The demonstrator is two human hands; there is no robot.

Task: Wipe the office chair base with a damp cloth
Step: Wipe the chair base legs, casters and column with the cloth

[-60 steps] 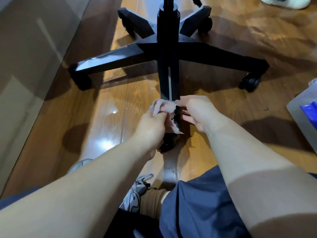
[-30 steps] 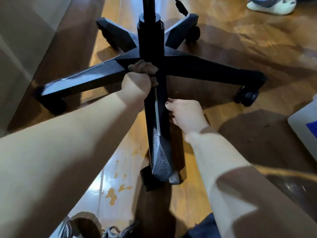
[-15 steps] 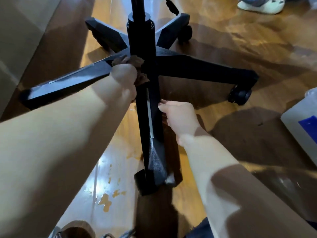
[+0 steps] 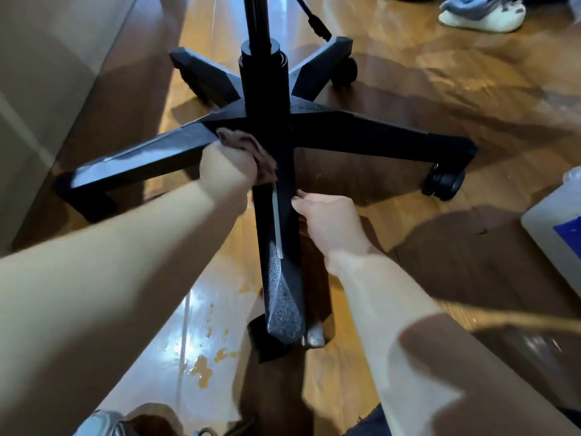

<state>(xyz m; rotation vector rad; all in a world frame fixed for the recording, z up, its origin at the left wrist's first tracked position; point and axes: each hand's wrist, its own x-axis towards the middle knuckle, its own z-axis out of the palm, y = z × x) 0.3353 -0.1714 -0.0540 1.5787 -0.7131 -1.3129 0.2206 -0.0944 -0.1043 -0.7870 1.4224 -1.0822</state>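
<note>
Two bare hands work at the black chair base (image 4: 361, 133). The left hand (image 4: 228, 171) is fisted round a bunched brownish cloth (image 4: 251, 146), which pokes out beyond its fingers (slightly blurred) and presses against the hub, just left of the central column (image 4: 262, 77). The right hand (image 4: 330, 225) grips the nearest leg (image 4: 283, 278), thumb at its top face, fingers curled over its right edge. Well to the right of those fingers stand a caster (image 4: 445, 182) and a white container (image 4: 547, 228) on the wooden floor (image 4: 456, 89).
</note>
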